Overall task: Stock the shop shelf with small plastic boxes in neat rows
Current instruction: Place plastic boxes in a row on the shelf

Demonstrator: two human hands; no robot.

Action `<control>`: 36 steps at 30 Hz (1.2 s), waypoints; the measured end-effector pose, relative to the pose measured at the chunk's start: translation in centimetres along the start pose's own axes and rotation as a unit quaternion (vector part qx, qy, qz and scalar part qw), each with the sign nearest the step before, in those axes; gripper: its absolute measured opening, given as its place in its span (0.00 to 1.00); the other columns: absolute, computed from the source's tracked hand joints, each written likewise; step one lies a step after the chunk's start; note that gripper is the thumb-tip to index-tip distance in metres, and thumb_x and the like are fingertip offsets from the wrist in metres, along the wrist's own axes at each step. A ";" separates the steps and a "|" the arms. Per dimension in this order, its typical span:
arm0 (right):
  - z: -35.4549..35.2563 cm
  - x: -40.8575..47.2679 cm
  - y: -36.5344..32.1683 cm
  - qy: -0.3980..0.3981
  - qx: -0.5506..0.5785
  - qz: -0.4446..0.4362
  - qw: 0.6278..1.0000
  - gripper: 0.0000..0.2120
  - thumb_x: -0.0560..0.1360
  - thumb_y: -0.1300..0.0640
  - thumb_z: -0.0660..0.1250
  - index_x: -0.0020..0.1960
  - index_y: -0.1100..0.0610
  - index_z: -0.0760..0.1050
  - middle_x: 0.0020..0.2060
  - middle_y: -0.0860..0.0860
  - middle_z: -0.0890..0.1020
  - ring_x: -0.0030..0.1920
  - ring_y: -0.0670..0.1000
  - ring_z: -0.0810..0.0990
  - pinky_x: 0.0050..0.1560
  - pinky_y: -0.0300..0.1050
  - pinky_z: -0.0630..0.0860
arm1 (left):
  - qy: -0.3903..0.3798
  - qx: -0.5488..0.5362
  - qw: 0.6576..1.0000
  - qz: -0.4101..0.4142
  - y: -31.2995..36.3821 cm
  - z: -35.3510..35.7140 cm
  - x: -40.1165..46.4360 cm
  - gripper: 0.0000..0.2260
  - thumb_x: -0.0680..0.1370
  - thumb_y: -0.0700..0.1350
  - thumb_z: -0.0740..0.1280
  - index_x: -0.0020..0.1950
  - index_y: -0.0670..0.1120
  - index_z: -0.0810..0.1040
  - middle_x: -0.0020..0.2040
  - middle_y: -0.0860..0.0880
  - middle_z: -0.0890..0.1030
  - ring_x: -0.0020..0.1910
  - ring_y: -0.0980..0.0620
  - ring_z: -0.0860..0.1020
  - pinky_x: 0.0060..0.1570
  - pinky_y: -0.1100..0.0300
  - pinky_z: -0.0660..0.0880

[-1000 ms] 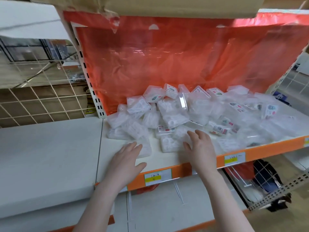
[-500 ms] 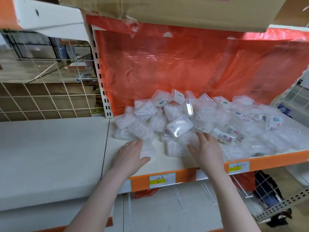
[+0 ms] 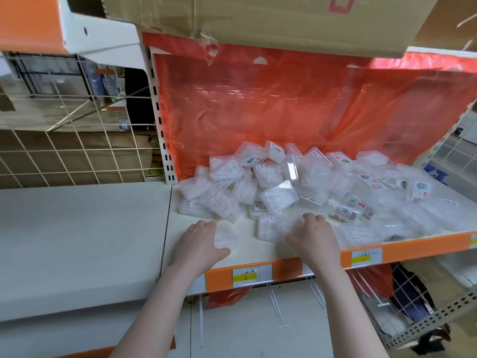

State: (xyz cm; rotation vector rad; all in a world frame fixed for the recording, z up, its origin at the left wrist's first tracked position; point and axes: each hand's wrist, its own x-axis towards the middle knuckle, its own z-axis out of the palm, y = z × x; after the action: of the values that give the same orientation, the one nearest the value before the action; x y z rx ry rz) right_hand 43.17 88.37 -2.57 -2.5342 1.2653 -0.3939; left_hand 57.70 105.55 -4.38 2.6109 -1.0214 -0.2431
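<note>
The small plastic boxes (image 3: 296, 192) lie in a loose heap on the white shelf (image 3: 247, 250), tipped every way against the orange plastic sheet (image 3: 258, 104) that lines the back. No row is formed yet, so by my reading you are at the very start of the sorting. The heap sits toward the back and right, which leaves a bare strip of shelf along the front and left edge; that strip is the natural place to begin a row.

Your left hand (image 3: 200, 241) rests on that strip with fingers curled at the edge of a single clear box (image 3: 226, 236) that lies flat and apart from the heap, the thumb lying just below it. It looks set there to slide or square the box as the first of a row; whether the fingers truly grip it I cannot tell, as the box is see-through and partly under the hand.

Your right hand (image 3: 313, 237) lies over another flat box (image 3: 271, 228) at the foot of the heap, fingers bent down onto it, probably drawing it forward out of the pile. Again the hold is not plain.

The boxes are slick and light, so those stacked above may slip down as you pull from below.

An orange front rail with a price label (image 3: 251, 272) runs under your wrists. A cardboard carton (image 3: 258, 19) overhangs the shelf above.
</note>
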 end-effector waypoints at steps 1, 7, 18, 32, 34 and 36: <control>0.0 -0.3 0.1 0.002 -0.001 -0.004 1.000 0.18 0.70 0.56 0.65 0.58 0.61 0.69 0.53 0.57 0.73 0.55 0.58 0.71 0.50 0.48 0.68 | 0.001 0.001 1.000 -0.003 -0.1 -0.1 -0.2 0.27 0.72 0.57 0.66 0.67 0.46 0.68 0.63 0.49 0.71 0.64 0.49 0.68 0.58 0.55 0.70; -0.2 -1.9 0.1 0.010 0.033 -0.050 0.998 0.25 0.69 0.53 0.68 0.64 0.58 0.67 0.56 0.55 0.74 0.58 0.56 0.71 0.51 0.45 0.66 | 0.054 -0.013 0.998 -0.014 -0.7 -1.3 -1.2 0.30 0.72 0.56 0.68 0.70 0.47 0.66 0.67 0.49 0.70 0.66 0.49 0.67 0.60 0.57 0.66; 1.5 -4.7 -1.9 0.023 0.109 -0.129 0.985 0.28 0.70 0.52 0.69 0.67 0.60 0.67 0.55 0.56 0.75 0.57 0.59 0.71 0.52 0.47 0.64 | 0.128 -0.020 0.989 -0.075 -1.4 -3.0 -6.3 0.31 0.71 0.54 0.70 0.71 0.47 0.66 0.65 0.47 0.71 0.65 0.47 0.68 0.58 0.57 0.64; 1.2 -10.0 -9.6 -0.009 0.072 -0.244 0.967 0.20 0.71 0.56 0.65 0.61 0.59 0.69 0.54 0.55 0.75 0.56 0.57 0.71 0.52 0.48 0.68 | 0.166 -0.039 0.980 -0.104 -8.0 -7.1 -13.1 0.31 0.71 0.52 0.71 0.71 0.46 0.67 0.64 0.46 0.72 0.63 0.46 0.70 0.58 0.56 0.66; 1.4 -11.3 -11.9 -0.012 0.066 -0.256 0.964 0.19 0.71 0.55 0.65 0.61 0.58 0.69 0.54 0.55 0.75 0.56 0.56 0.71 0.53 0.48 0.68 | 0.170 -0.038 0.979 -0.106 -9.9 -8.2 -14.5 0.31 0.71 0.52 0.71 0.72 0.46 0.66 0.65 0.47 0.71 0.63 0.46 0.69 0.59 0.56 0.66; 1.6 -13.0 -14.5 -0.013 0.068 -0.271 0.960 0.19 0.71 0.54 0.65 0.60 0.58 0.69 0.53 0.54 0.74 0.56 0.56 0.71 0.52 0.48 0.68 | 0.176 -0.036 0.977 -0.113 -12.2 -9.3 -16.3 0.32 0.71 0.53 0.71 0.72 0.47 0.65 0.66 0.48 0.71 0.64 0.47 0.69 0.58 0.56 0.66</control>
State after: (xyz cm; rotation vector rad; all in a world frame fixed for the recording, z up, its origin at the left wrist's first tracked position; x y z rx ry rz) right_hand 46.83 107.45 -0.29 -2.7188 0.4887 -0.5339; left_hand 55.97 127.34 0.60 2.5757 -0.5846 0.1266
